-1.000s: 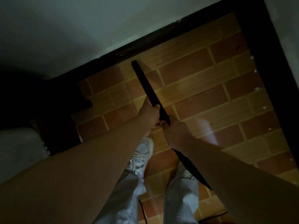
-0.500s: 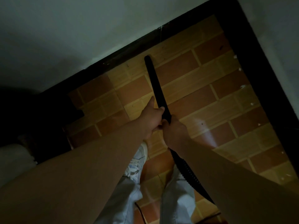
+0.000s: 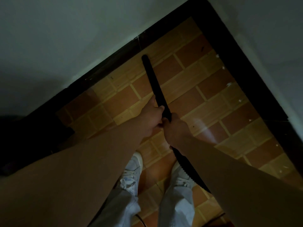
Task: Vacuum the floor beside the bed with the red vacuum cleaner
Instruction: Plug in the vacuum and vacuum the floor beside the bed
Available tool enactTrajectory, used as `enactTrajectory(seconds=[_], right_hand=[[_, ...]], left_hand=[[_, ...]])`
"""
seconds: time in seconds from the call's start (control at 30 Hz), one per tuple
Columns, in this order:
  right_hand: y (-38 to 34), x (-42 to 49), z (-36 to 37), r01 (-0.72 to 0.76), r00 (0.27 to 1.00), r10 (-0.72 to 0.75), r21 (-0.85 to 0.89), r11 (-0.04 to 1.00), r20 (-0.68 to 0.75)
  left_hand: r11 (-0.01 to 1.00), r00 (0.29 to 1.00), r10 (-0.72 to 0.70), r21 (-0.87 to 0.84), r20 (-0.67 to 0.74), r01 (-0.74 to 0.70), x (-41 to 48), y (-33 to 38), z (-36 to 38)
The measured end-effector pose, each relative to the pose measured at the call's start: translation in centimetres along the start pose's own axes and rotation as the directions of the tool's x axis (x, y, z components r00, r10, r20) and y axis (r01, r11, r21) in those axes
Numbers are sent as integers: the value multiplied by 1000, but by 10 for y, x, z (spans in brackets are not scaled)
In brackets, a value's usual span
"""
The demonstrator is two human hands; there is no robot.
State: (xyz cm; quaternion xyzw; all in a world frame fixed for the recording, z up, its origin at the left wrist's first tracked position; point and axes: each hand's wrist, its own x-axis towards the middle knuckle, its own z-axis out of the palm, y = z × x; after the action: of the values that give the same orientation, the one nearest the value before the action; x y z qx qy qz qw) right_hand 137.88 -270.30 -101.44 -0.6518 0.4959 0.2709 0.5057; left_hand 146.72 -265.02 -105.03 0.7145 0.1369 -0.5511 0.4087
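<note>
1. At 6 o'clock, two pale shoes [image 3: 133, 171] stand on the tiled floor [image 3: 213, 95].
2. A ribbed black hose [image 3: 186, 172] climbs from 5 o'clock to the right hand [image 3: 176, 130], whose grip is closed round its upper end.
3. Touching it at 11 o'clock, the left hand [image 3: 152, 119] has its grip wrapped round the black vacuum wand [image 3: 153, 82].
4. The wand slants toward 12 o'clock. In the dim light its tip seems to meet the floor just beside the dark skirting [image 3: 246, 71].
</note>
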Motion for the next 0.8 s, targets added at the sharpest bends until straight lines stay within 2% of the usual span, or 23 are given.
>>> enactTrajectory(seconds=[0.17,0.47,0.6,0.7,0.8], right_hand=[[-1,4,-12,-24,999,23,30,999,31],[21,-7,-35,-56,998,56,66,996,-1],[37,-8,-52,-67,997,69,35,997,-48],[49,-9,-66,-93,995,95,99,991,-18],[58,-5,-79,-77,997,77,26,997,-17]], left_hand=[[1000,1000,-28,-1,-8,28,6,8,8],[995,997,-68,78,42,64,-1,12,44],[984,996,-60,170,65,48,-5,15,71],[975,996,-54,220,78,35,-7,19,92],[964,995,-44,267,87,19,-6,22,110]])
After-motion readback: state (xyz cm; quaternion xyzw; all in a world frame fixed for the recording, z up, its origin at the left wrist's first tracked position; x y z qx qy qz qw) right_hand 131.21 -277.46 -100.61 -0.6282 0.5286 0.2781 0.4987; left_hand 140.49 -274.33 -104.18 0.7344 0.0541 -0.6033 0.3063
